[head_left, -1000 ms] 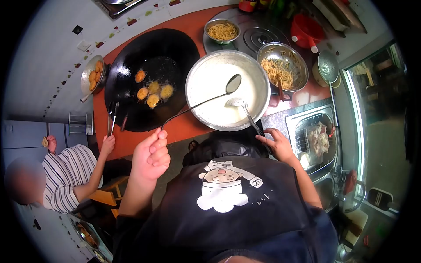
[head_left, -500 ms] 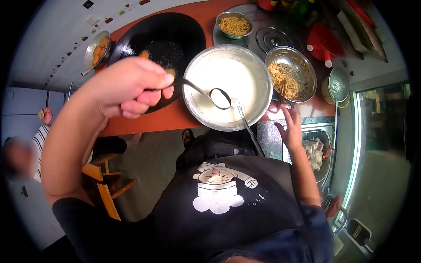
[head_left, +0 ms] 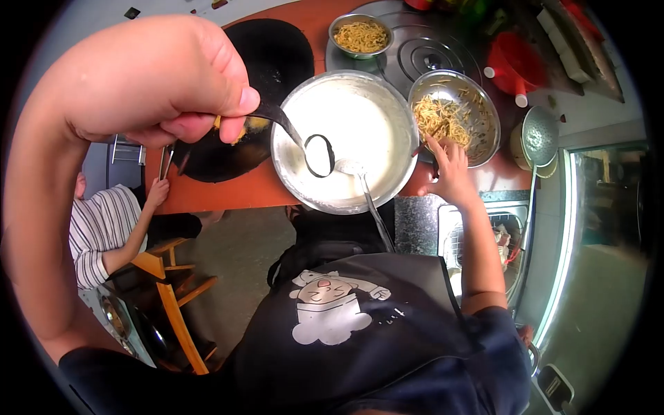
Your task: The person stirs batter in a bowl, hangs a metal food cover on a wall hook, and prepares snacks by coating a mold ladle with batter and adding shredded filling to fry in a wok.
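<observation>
My left hand [head_left: 200,90], close to the camera, grips the dark handle of a small round ladle [head_left: 319,156]. White batter fills the ladle's cup, which is over the left part of a large metal basin [head_left: 278,153] of the same batter. A metal spoon [head_left: 373,207] leans in the basin with its handle over the near rim. My right hand [head_left: 449,166] is at the near left rim of a steel bowl [head_left: 490,131] holding yellowish shreds [head_left: 443,119]. Its fingers are curled around thin brown chopsticks [head_left: 418,148], mostly hidden by the hand.
A black wok [head_left: 280,52] with orange pieces stands to the left, partly behind my left hand. A smaller bowl [head_left: 361,34] of shreds sits at the back. At the right are a red colander [head_left: 512,66] and a strainer [head_left: 539,135]. A striped-sleeved person [head_left: 117,221] holds thin metal tongs beside the wok.
My left hand has come up and left, nearer the camera, and the ladle has shifted left over the basin. My right hand has moved to the bowl and closed on the chopsticks. The other person has leaned in.
</observation>
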The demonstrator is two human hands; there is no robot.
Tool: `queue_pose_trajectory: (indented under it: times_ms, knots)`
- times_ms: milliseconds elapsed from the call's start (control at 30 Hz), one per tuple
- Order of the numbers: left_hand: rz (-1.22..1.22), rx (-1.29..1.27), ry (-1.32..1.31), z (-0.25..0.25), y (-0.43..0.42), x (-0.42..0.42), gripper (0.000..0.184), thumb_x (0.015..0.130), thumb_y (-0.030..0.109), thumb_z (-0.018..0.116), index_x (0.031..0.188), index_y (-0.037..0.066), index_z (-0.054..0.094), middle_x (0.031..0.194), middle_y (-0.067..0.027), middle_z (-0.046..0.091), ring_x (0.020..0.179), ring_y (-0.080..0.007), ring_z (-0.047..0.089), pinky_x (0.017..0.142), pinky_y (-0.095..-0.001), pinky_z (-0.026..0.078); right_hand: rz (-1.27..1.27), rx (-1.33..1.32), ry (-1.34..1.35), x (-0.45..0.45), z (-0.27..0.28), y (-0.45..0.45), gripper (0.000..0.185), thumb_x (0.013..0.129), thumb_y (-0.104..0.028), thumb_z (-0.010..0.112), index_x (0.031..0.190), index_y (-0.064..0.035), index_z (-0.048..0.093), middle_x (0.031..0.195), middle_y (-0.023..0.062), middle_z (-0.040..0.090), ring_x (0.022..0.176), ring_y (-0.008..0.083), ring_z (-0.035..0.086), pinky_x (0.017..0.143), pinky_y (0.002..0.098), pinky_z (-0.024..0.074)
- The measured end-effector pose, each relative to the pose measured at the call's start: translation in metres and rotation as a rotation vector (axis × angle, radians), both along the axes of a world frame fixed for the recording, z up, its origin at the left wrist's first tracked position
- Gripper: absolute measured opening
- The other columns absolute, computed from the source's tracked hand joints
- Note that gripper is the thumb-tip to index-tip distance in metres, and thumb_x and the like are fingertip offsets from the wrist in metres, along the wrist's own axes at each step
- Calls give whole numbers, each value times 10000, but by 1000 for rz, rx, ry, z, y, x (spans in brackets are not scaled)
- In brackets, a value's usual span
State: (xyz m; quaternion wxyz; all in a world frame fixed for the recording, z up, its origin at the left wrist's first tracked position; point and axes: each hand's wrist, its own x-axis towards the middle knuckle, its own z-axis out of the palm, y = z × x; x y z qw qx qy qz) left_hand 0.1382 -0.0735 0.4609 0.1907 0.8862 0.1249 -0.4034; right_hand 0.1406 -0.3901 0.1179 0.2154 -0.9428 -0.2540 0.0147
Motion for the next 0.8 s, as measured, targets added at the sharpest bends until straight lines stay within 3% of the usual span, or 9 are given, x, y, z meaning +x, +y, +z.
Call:
queue_pose_trajectory:
  times_ms: [67,167,267,300,433,533,600,667,800]
  knots:
    - [21,52,15,3,-9,2,270,883,203,553,676,32,587,447,50,371,363,-34,278,348,-191,213,26,-138,85,6,8,1,1012,457,-188,847,1353,-199,377,1217,142,428,1133,340,411,966,445,351]
    - [40,67,8,5,-10,7,269,880,209,562,675,36,589,463,45,393,391,-35,317,366,-191,243,70,-165,7,22,-10,0,710,564,-114,787,1214,-152,505,1150,119,479,1105,314,448,933,420,388]
    - [-120,32,-121,-6,19,0,262,876,199,570,677,31,591,483,39,428,416,-41,357,389,-202,288,107,-18,94,30,-21,5,353,654,-67,715,985,-86,595,1035,97,525,1027,291,504,867,386,432]
    - [-141,18,-147,-7,19,-1,260,875,194,573,674,29,591,488,37,438,420,-46,368,396,-207,301,129,65,40,30,-23,7,150,688,-80,689,810,-56,604,921,87,544,906,281,556,758,364,479]
    - [-241,307,-184,0,-9,-6,271,865,166,589,642,11,580,494,13,455,425,-69,392,417,-233,327,46,195,-274,34,-6,3,89,717,-83,669,772,-72,600,863,65,554,756,261,595,628,366,497]
    - [-390,419,-290,-3,-11,-10,277,853,144,608,622,-5,571,488,-15,453,429,-83,401,422,-246,324,-264,370,-266,46,26,-8,102,796,-122,665,798,-44,598,798,90,574,668,258,599,601,340,481]
    - [-317,338,-275,-5,-12,-10,229,824,110,645,647,-18,577,493,-36,470,442,-101,421,443,-253,341,-357,333,-345,56,44,-15,133,824,-137,656,828,-18,599,793,118,589,648,265,598,591,332,469]
    - [-357,267,-420,-14,-7,-16,212,817,97,647,657,-23,577,512,-43,493,469,-101,446,473,-250,363,-387,512,-181,68,31,-23,138,818,-139,657,848,-13,611,775,149,603,650,264,606,601,324,465]
    - [-234,125,-533,-34,10,-42,128,803,48,640,718,-39,599,589,-48,572,527,-91,502,519,-231,397,-320,376,-72,78,-10,-48,183,813,-186,654,807,-12,600,685,171,598,598,286,592,581,361,461]
